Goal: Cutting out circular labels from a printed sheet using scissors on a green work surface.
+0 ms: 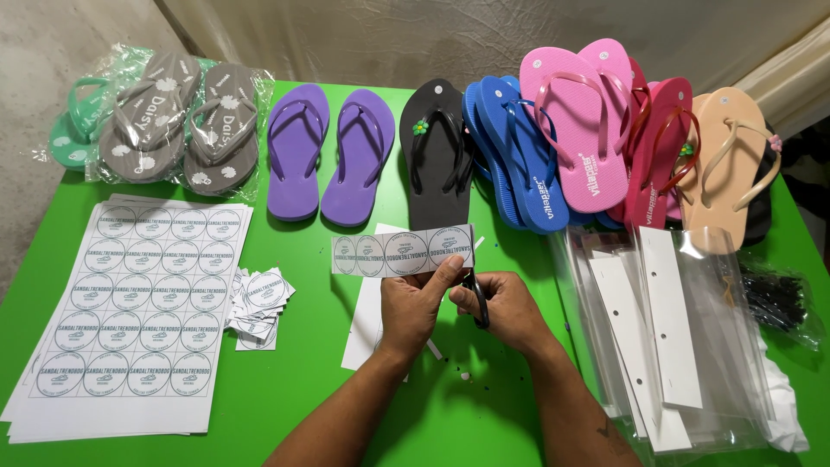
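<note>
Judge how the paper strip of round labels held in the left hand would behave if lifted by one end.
The label strip looks thin, so it would probably droop. It seems very light: the left hand pinches only its lower edge. It likely tears easily near the scissors.
</note>
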